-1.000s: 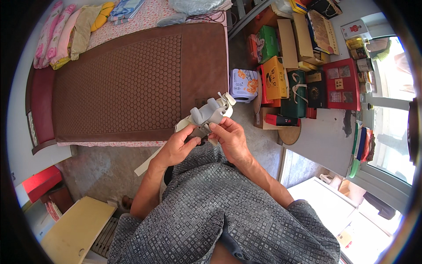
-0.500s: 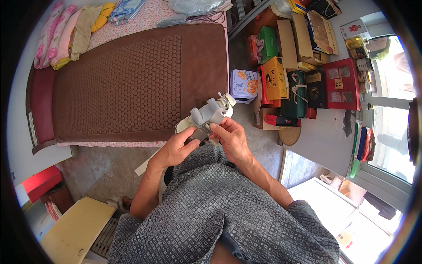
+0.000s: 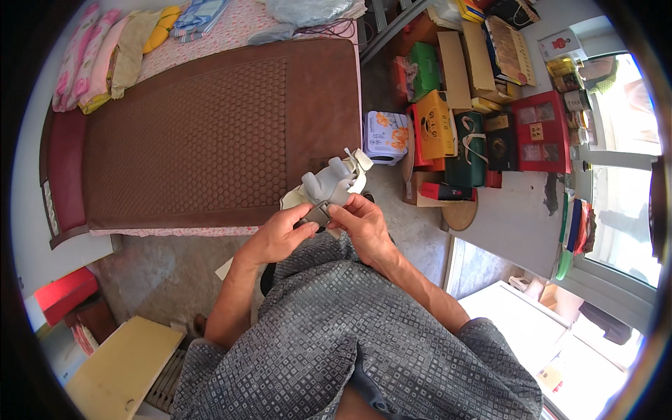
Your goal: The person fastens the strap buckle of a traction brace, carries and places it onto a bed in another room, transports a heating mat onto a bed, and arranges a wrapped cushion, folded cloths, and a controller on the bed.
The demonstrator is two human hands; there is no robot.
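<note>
Pinching a grey strap (image 3: 318, 213) in the left hand (image 3: 278, 236), with thumb and fingers clamped on it; likewise in the right hand (image 3: 367, 225), just beside. Holding a grey-and-cream moulded piece (image 3: 329, 180) by the brown honeycomb mat (image 3: 323, 98), near its right front corner.

Home bedroom: bed (image 3: 192, 50), brown mat (image 3: 189, 140), apparently folded blankets (image 3: 75, 59).

Bed (image 3: 175, 232) covered with pink floral sheet (image 3: 241, 29), most of it taken up by big brown mat (image 3: 189, 140), honeycomb-patterned. Far left corner pretty loaded: pink-and-white cloth (image 3: 75, 59), khaki cloth (image 3: 133, 56) and yellow bundle (image 3: 162, 29) bunched together. Blue striped cloth (image 3: 201, 17) folded nearby. Clear plastic bag (image 3: 308, 10) set along far edge, dark cables (image 3: 341, 29) tangled just beside. Grey floor (image 3: 157, 255) seen below, kinda blotchy.
</note>
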